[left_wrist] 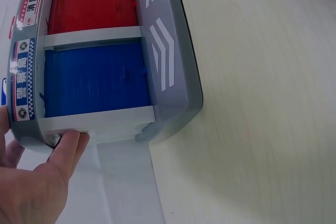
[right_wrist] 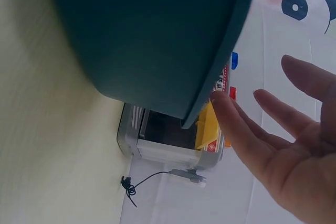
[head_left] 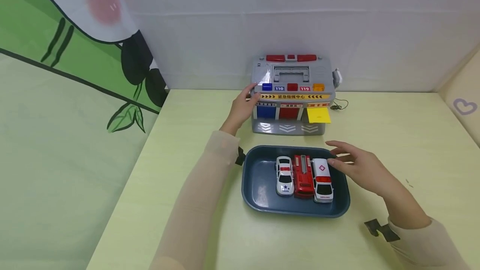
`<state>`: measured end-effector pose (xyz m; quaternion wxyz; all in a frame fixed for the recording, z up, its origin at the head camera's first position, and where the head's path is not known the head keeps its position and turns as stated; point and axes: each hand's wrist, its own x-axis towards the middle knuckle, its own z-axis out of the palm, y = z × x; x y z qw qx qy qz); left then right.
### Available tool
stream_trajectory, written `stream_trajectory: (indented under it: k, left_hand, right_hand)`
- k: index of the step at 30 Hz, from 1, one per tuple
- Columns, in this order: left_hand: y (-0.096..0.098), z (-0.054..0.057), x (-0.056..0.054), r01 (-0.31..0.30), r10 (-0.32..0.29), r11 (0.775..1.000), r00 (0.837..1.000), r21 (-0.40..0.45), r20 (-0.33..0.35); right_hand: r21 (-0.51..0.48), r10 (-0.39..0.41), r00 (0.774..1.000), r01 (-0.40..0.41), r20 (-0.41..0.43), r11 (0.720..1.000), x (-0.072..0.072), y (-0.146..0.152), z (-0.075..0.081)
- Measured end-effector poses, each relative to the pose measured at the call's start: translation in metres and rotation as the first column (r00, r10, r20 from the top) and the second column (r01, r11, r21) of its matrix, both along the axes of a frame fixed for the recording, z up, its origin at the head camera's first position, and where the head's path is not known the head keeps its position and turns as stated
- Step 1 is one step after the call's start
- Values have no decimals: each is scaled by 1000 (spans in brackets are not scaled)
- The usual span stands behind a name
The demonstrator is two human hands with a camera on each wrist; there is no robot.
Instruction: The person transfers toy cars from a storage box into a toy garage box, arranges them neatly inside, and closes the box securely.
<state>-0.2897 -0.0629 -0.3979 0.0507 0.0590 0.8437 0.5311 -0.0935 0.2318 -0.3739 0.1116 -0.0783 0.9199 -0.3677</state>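
My left hand (head_left: 241, 109) grips the left end of a grey toy rescue station (head_left: 290, 132), its thumb and fingers around the overhanging roof corner. In the left wrist view, that hand is beside the blue garage door (left_wrist: 97, 80); the red door (left_wrist: 93, 10) is also down. A yellow door (head_left: 318, 115) stands raised at the right bay. Above the right rim of a dark blue tray (head_left: 262, 209), my right hand (head_left: 361, 168) holds nothing, fingers spread, close to a toy ambulance (head_left: 323, 186). A red toy fire engine (head_left: 303, 178) and a white toy police car (head_left: 285, 176) lie alongside it.
A small handset (head_left: 337, 78) with a coiled black cord (head_left: 339, 104) hangs at the station's right end. Behind the pale table (head_left: 180, 170) rises a white cloth backdrop (head_left: 210, 49). A panda print (head_left: 108, 7) covers the left side.
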Motion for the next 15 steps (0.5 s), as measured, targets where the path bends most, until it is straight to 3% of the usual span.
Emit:
stream_trajectory:
  k: [15]
  left_hand:
    - [0,-1,-1,9,-9,1000,1000,1,-3]
  right_hand:
    - [82,56,994,-64,95,995,6,-16,-10]
